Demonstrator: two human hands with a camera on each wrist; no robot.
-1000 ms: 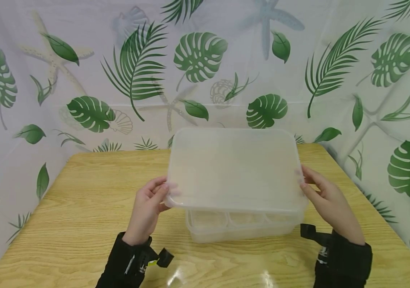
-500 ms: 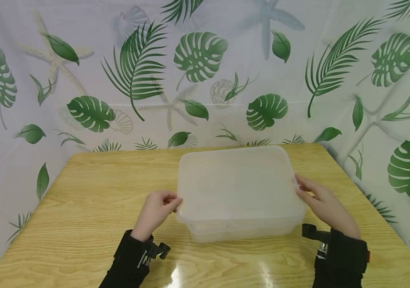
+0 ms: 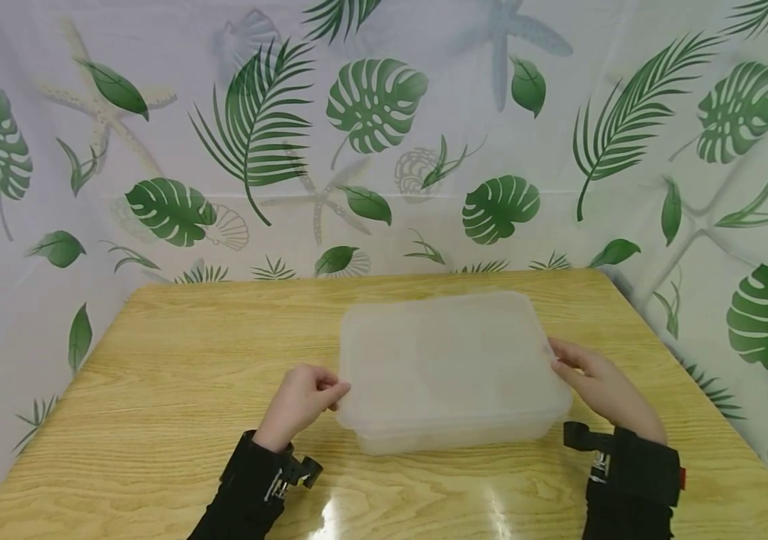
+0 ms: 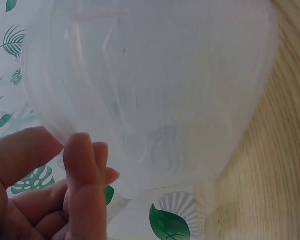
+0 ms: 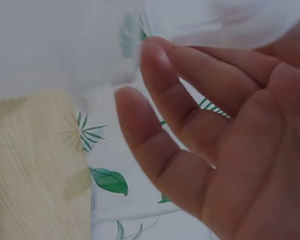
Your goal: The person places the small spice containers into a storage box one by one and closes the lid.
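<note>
We see a translucent plastic lid (image 3: 448, 360) lying flat on top of a clear plastic box (image 3: 451, 437), which stands near the front middle of a wooden table (image 3: 154, 390). Neither the lid nor the box carries any label, brand or writing that we can read, and no lettering shows anywhere else in the views.

Our left hand (image 3: 299, 405) sits at the lid's left edge with its fingers curled in; the left wrist view shows the thumb and fingertips (image 4: 85, 165) pinching the rim of the lid (image 4: 150, 90). Our right hand (image 3: 600, 386) lies at the lid's right edge. In the right wrist view its fingers (image 5: 175, 105) are loosely bent with the palm open toward the camera, the tips under the lid's edge (image 5: 225, 20); we cannot tell whether they grip it or merely touch it.

The head view alone shows box and lid whole, the black sleeves and the wrist-mounted cameras. The wrist views alone show how the fingers meet the rim.

Behind the table hangs a white curtain (image 3: 384, 135) printed with green palm leaves, starfish and shells.
</note>
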